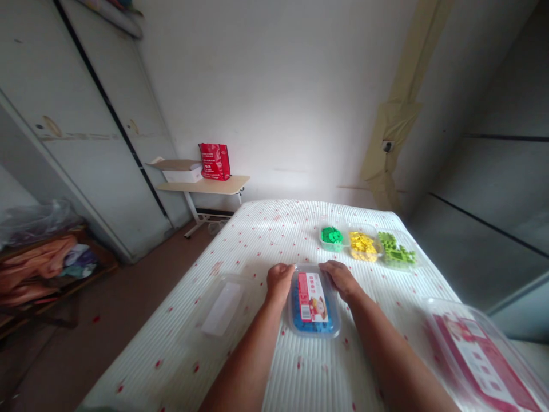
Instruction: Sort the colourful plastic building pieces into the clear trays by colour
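A clear plastic box (pixel 313 312) with a red-and-white label on its lid and blue pieces inside lies on the white spotted tablecloth (pixel 266 240). My left hand (pixel 279 281) grips its far left corner with curled fingers. My right hand (pixel 341 277) grips the far right corner the same way. Both forearms reach in from the bottom of the view.
Three open tubs stand at the far right: dark green pieces (pixel 332 237), yellow pieces (pixel 363 246), light green pieces (pixel 398 252). A clear lid (pixel 223 306) lies to the left. A large labelled clear container (pixel 480 357) sits at the near right. A small side table (pixel 206 186) stands by the wall.
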### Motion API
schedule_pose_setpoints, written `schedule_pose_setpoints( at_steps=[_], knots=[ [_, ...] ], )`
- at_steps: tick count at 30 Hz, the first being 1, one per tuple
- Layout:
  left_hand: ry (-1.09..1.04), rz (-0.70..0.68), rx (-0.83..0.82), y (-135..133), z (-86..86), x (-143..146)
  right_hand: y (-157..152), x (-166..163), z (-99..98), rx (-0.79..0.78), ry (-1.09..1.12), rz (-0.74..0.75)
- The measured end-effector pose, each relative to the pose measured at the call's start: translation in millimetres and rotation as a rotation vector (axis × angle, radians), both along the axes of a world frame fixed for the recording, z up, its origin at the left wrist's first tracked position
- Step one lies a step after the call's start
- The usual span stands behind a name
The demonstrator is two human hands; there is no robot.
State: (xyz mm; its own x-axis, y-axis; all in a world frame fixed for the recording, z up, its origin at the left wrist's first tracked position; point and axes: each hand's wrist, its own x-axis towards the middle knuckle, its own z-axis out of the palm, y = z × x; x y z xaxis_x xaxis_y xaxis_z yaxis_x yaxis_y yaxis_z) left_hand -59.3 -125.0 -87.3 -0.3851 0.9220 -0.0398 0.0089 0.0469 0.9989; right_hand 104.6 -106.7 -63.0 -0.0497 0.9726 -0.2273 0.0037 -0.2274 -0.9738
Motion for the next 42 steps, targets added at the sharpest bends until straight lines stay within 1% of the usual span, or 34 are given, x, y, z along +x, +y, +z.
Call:
schedule_pose_setpoints(
  at_steps=[14,17,19,22,25,27,29,31,33,36,42],
  knots=[
    [0.174,-0.043,0.046,3,-4.2,-5,-4,-5,-5.2,0.018,0.074,-0.014],
    [0.189,-0.056,0.05,2,-2.8,-6,-5,-6,-4.9,0.028,0.071,-0.014],
    [0.189,-0.064,0.048,-1,0.2,-7,-8,-6,-1.3,0.041,0.052,-0.018],
    [0.178,-0.08,0.037,-12,6.0,-10,-17,1,7.8,0.067,-0.051,-0.02],
    [0.118,-0.113,-0.005,-35,8.1,-15,-37,15,14.9,0.048,-0.12,0.022],
    [0.055,-0.154,-0.031,-55,6.3,-18,-54,27,15.7,0.008,-0.102,0.082],
    [-0.003,-0.227,-0.047,-75,3.9,-20,-72,36,14.0,-0.047,-0.063,0.148],
    [-0.056,-0.292,-0.061,-91,2.8,-22,-88,40,11.3,-0.105,-0.024,0.202],
    [-0.097,-0.322,-0.078,-101,3.6,-22,-99,39,8.8,-0.14,0.0,0.225],
    [-0.124,-0.324,-0.096,-107,6.0,-21,-106,33,6.8,-0.135,0.026,0.198],
    [-0.125,-0.29,-0.113,-104,6.8,-18,-104,26,7.9,-0.12,0.056,0.137]
  ],
)
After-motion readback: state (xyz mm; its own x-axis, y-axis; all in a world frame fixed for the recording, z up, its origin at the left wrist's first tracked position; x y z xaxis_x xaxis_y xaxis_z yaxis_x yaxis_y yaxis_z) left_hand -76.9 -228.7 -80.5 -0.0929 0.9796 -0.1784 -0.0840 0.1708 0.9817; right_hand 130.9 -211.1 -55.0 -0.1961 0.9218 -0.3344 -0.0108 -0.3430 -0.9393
